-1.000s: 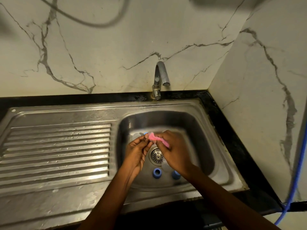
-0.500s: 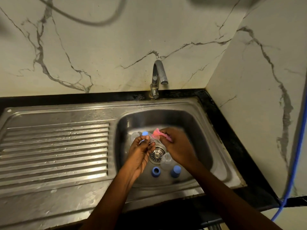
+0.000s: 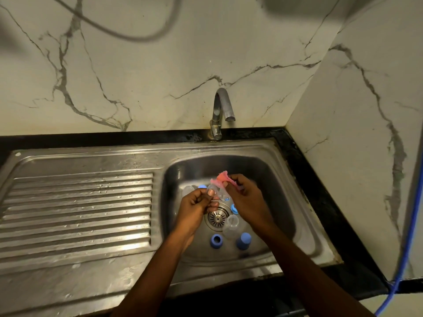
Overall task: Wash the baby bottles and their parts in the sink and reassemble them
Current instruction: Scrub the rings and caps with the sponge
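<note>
Over the steel sink basin (image 3: 283, 179) my left hand (image 3: 196, 205) pinches a small clear bottle part (image 3: 218, 193). My right hand (image 3: 248, 197) holds a pink scrub cloth (image 3: 220, 178) against that part. On the basin floor lie a clear bottle (image 3: 230, 226) beside the drain (image 3: 217, 217), two blue caps (image 3: 216, 241) (image 3: 243, 241) near the front, a blue ring (image 3: 234, 209) by my right hand, and another clear piece (image 3: 188, 191) with a blue piece (image 3: 202, 186) at the back left.
The tap (image 3: 220, 110) stands behind the basin with no water running. A ribbed steel drainboard (image 3: 77, 213) stretches to the left. Marble walls close in behind and on the right. A blue hose (image 3: 409, 236) hangs at the far right.
Both hands have lifted slightly toward the back of the basin, uncovering the clear bottle and blue caps below. The pink cloth now sticks up more above the fingers.
</note>
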